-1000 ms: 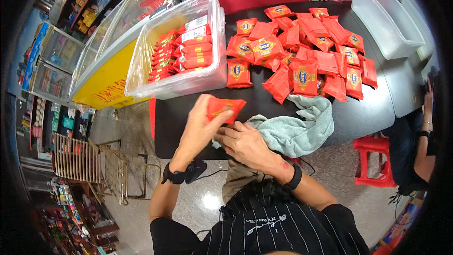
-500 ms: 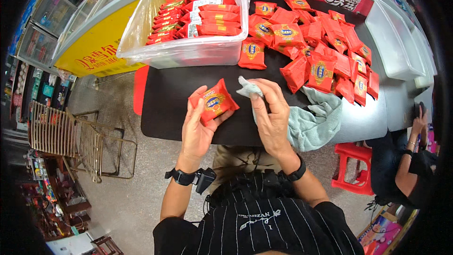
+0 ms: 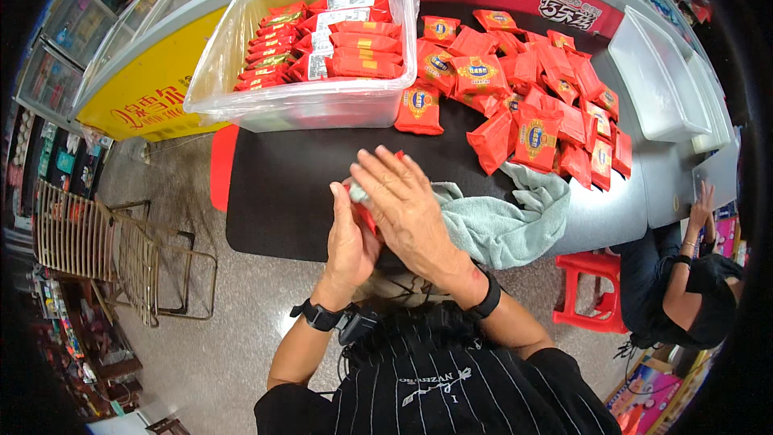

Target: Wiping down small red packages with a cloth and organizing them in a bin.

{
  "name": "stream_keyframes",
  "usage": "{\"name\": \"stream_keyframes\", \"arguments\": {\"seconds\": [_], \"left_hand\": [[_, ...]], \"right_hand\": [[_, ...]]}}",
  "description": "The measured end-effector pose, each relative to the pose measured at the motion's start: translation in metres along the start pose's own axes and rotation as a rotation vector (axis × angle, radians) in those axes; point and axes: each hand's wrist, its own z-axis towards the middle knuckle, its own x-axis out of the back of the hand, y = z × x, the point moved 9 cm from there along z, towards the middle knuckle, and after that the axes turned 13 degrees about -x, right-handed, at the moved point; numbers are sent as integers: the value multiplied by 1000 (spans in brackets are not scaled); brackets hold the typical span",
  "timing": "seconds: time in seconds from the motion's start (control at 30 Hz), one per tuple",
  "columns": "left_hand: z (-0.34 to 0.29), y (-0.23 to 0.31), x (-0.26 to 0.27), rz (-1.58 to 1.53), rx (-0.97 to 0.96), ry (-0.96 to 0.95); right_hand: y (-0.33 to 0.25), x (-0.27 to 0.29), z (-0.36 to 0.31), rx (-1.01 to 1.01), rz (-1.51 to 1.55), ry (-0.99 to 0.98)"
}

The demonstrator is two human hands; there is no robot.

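My left hand (image 3: 349, 238) is closed on a red snack packet (image 3: 367, 219), most of it hidden by my hands. Over that packet lies my right hand (image 3: 405, 213), which presses an end of a pale green towel (image 3: 503, 229) against it. The rest of the towel trails to the right along the table edge. Beyond my hands stands a clear plastic bin (image 3: 322, 105), lined with a clear bag and holding rows of red packets (image 3: 366, 48). To its right, a loose heap of similar packets (image 3: 535, 137) lies on the dark table.
The black table (image 3: 278, 185) ends close to my body. At the right stand white plastic bins (image 3: 660, 80). A red stool (image 3: 592, 294) is below the table, beside another person (image 3: 696, 290). On the left is a metal-framed folding chair (image 3: 137, 250).
My right hand has come left with the towel end and now covers the packet in my left hand. The packet's printed front, visible before, is hidden. The whole view has shifted slightly.
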Motion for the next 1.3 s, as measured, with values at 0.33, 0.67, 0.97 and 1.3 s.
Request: {"name": "stream_keyframes", "arguments": {"seconds": [0.33, 0.67, 0.97, 1.3], "left_hand": [[-3, 15, -19, 65, -177, -164], [3, 16, -17, 115, -231, -176], [-6, -5, -11, 80, -41, -371], [-8, 14, -13, 68, -260, -221]], "right_hand": [[56, 15, 12, -387, 286, -27], [52, 13, -10, -667, 1127, -334], [30, 8, -7, -601, 1324, -469], [46, -8, -27, -498, 1138, -358]]}}
